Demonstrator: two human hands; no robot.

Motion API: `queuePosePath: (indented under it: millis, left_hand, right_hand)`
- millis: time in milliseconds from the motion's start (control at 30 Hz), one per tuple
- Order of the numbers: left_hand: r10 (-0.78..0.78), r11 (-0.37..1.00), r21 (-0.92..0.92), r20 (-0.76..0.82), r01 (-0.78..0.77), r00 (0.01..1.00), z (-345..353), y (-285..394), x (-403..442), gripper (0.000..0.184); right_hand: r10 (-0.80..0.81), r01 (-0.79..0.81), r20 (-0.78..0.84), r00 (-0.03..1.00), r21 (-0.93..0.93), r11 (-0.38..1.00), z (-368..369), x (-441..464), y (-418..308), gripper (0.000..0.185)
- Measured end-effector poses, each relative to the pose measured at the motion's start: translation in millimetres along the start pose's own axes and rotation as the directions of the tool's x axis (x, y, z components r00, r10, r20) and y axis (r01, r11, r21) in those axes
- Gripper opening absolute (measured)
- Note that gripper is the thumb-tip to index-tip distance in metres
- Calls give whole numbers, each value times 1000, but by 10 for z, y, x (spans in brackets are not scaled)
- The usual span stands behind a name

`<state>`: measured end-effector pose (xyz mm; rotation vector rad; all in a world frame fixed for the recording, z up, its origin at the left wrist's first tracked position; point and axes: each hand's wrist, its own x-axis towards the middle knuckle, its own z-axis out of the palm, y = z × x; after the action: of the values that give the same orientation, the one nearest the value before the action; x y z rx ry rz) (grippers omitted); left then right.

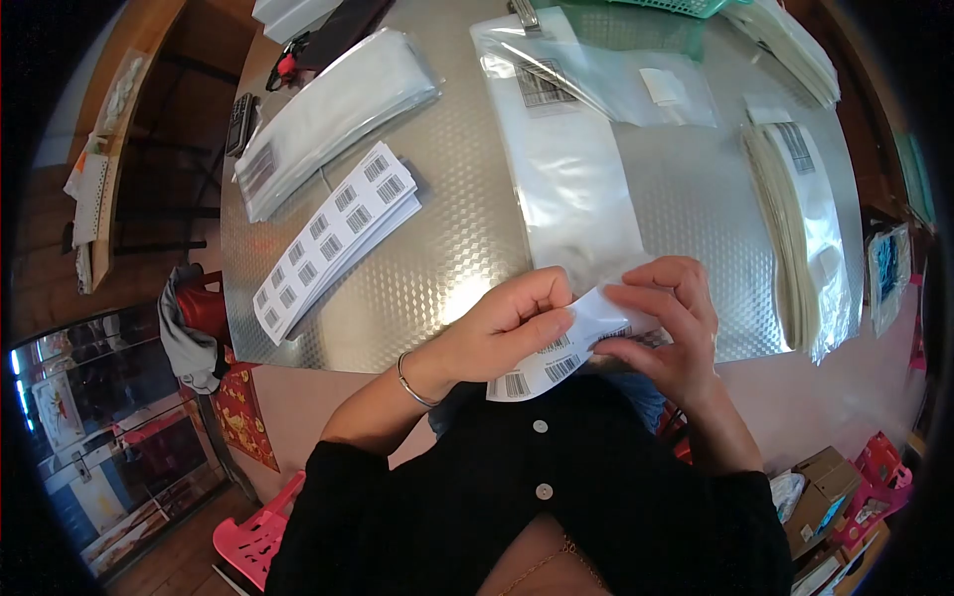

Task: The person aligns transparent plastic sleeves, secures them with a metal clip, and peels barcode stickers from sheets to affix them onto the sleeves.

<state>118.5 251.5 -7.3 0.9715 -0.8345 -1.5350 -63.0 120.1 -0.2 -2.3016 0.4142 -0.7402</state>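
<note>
A white strip of barcode labels (563, 369) is held in front of my body, just off the table's near edge, and it curves. My left hand (517, 323) is closed on its left side, thumb on top. At the strip's right end, my right hand (676, 323) pinches the edge between thumb and fingers; whether a single label is lifting there cannot be made out. Just beyond both hands lies a long stack of clear plastic bags (571, 184). To the left, a pile of barcode label sheets (333, 238) rests on the table.
The patterned metal table (447, 219) also bears a bag bundle (338, 114) at the left and another stack of bags (800, 219) at the right. A clear bag with a white paper (661, 87), a green basket (686, 8) and a black phone-like handset (239, 124) lie farther back.
</note>
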Motion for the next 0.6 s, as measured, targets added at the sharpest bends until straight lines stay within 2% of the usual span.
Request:
queuePosePath:
  millis: [100,300,500,600]
  left_hand:
    - [70,996,55,16,-71,997,-26,-79,12,16]
    - [91,994,60,-5,-90,996,-27,-108,35,12]
    - [68,992,104,59,-74,996,-55,-109,56,10]
    - [-33,997,69,65,29,997,-94,-104,55,18]
  right_hand:
    - [24,-24,-7,1000,-15,1000,16,-8,6,43]
    - [55,-55,-6,998,-34,998,2,7,4,41]
    - [83,-82,31,996,-10,997,-13,-23,-6,36]
    - [113,-113,30,993,0,994,-5,-31,-21,33]
